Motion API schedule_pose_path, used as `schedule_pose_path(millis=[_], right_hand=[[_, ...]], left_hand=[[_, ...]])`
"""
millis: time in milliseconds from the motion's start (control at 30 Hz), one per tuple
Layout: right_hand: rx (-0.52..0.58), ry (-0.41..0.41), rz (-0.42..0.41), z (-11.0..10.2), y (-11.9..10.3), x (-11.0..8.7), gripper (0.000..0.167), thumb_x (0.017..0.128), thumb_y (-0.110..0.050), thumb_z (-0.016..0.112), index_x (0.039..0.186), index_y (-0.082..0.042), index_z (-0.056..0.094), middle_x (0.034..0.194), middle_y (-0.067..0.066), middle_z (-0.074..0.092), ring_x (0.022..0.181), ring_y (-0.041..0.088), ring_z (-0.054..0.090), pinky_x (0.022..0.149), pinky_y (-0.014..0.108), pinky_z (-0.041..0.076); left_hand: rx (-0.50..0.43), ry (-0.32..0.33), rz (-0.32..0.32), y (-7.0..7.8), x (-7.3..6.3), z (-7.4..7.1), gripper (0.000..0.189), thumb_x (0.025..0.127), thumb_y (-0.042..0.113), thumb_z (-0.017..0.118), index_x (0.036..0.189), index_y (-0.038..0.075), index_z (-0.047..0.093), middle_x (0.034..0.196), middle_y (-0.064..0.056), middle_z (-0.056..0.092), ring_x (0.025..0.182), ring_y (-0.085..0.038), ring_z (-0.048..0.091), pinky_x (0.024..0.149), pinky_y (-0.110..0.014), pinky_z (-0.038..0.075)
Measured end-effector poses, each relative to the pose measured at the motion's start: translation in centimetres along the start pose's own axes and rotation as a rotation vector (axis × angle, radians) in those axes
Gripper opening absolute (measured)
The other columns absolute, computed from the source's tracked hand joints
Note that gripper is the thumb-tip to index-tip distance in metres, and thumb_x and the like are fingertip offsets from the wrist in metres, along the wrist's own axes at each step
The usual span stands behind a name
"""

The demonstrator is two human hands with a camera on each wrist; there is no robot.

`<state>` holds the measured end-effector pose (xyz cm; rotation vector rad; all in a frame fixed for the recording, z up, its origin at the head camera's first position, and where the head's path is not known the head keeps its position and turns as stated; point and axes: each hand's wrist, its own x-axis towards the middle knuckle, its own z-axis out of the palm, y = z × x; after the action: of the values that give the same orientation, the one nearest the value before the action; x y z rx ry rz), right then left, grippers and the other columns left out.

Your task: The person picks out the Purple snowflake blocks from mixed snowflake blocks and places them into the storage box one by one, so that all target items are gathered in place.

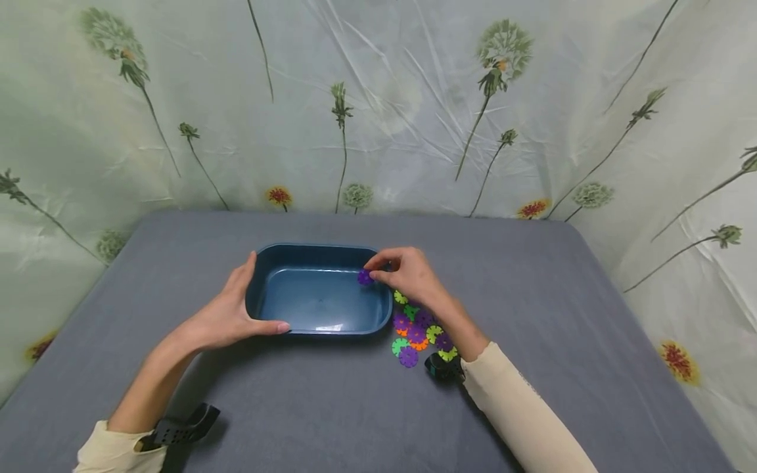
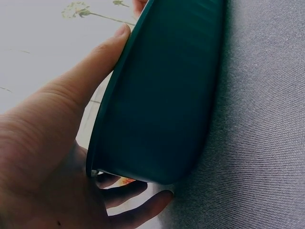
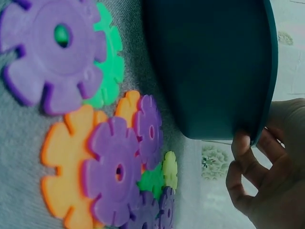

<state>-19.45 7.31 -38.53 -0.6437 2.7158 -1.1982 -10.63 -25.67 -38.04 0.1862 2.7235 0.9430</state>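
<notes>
A blue plastic tub [image 1: 319,328] stands on the grey-covered table. My left hand [image 1: 221,318] grips its near left corner in the head view, thumb along the front rim and fingers against the left side. At the tub's right end, my right hand [image 1: 409,272] pinches a purple notched plastic disc [image 1: 365,277] between thumb and fingertips, just inside the rim. Beside the tub on the right lies a loose pile of flower-shaped discs, among them a purple disc [image 3: 114,171], an orange disc [image 3: 69,167] and a green disc [image 3: 112,57]. The held disc is hidden in the right wrist view.
A grey cloth [image 1: 331,407] covers the table, and a curtain with dandelion prints [image 1: 390,118] hangs behind it. Black wrist straps [image 1: 186,427] sit at both cuffs. My right forearm [image 1: 467,328] passes over the edge of the disc pile.
</notes>
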Motion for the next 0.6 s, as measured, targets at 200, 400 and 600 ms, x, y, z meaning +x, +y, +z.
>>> schedule_pose_path(millis=[200,400,600], right_hand=[[-0.056,0.0,0.008,0.22,-0.43,0.2,0.01,0.094,-0.014,0.078,0.102,-0.017,0.083,0.103,0.002,0.081,0.077,0.015,0.061,0.067,0.026,0.049],[-0.106,-0.011,0.009,0.34,-0.73,0.39,0.011,0.093,-0.012,0.078,0.101,-0.017,0.083,0.103,0.002,0.081,0.098,0.021,0.072,0.089,0.038,0.058],[-0.178,-0.037,0.011,0.55,-0.95,0.53,0.014,0.094,-0.015,0.078,0.105,-0.02,0.083,0.108,-0.001,0.082,0.113,0.022,0.072,0.099,0.043,0.056]], left_hand=[[-0.002,-0.006,-0.005,-0.01,0.04,-0.01,0.148,0.076,0.057,0.088,0.165,0.01,-0.02,0.172,-0.032,-0.002,0.152,-0.06,0.021,0.115,-0.076,0.031],[-0.008,-0.008,-0.005,0.13,0.14,-0.04,0.148,0.076,0.057,0.088,0.165,0.011,-0.021,0.172,-0.032,-0.002,0.152,-0.06,0.021,0.114,-0.077,0.031],[-0.027,-0.009,-0.012,0.07,0.18,0.07,0.147,0.076,0.055,0.089,0.165,0.011,-0.021,0.172,-0.032,-0.003,0.153,-0.06,0.018,0.115,-0.078,0.028]])
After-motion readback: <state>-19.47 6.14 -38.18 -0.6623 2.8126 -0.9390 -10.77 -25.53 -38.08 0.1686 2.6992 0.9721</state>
